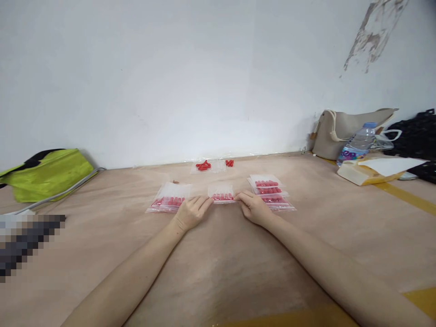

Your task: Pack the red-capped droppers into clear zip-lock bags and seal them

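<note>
A small clear zip bag (222, 188) with a row of red pieces in it lies flat in front of me. My left hand (193, 211) pinches its near left corner, and my right hand (254, 206) pinches the near right corner. Just beyond my left hand, several overlapping bags with red pieces (172, 198) rest on the table. More filled bags (268, 185) are stacked past my right hand. Loose red pieces (203, 165) sit on clear plastic near the wall, with a few others (229, 163) beside them.
A yellow-green pouch (54, 175) lies at the left with a grey cable (73, 185). On the right are a beige bag (340, 129), a water bottle (357, 143) and a tissue pack (361, 171). The wall (190, 81) bounds the covered table (218, 263) at the back.
</note>
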`<state>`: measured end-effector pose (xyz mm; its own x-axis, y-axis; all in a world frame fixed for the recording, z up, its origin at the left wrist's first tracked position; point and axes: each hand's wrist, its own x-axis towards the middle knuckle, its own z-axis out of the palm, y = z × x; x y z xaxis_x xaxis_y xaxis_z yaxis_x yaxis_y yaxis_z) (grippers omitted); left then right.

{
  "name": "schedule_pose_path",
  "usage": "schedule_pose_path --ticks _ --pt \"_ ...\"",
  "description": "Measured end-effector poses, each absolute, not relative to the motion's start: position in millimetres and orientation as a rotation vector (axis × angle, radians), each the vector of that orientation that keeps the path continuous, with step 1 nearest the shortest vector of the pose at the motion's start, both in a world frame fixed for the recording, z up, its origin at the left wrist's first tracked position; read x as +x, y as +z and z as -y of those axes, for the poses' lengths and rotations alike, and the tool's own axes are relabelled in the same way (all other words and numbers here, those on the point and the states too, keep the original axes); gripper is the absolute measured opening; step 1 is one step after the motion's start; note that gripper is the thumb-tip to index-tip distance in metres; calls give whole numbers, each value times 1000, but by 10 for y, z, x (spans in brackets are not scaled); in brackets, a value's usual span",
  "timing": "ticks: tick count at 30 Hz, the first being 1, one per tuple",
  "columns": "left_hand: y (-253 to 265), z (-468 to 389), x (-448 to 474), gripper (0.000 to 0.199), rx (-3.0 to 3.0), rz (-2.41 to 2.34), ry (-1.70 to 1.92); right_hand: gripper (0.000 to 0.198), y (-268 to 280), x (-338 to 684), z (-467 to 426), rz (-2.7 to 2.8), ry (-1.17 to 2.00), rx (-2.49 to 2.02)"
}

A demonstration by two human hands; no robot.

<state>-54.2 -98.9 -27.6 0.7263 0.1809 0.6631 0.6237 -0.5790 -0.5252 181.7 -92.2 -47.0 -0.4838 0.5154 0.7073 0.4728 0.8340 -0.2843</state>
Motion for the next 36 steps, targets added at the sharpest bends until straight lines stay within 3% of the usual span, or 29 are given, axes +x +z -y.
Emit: schedule_pose_path --ticks 7,19,36 --pt "-236 1070 -526 11 -2153 679 -699 17 -466 1808 963 2160 -223 -851" --pt "-348 1151 -287 16 -2239 655 -599 15 -464 1578 1033 2214 -683 -698" --pt "-289 1179 -465 20 -2216 794 -741 30 -450 1740 971 2159 -654 -919"
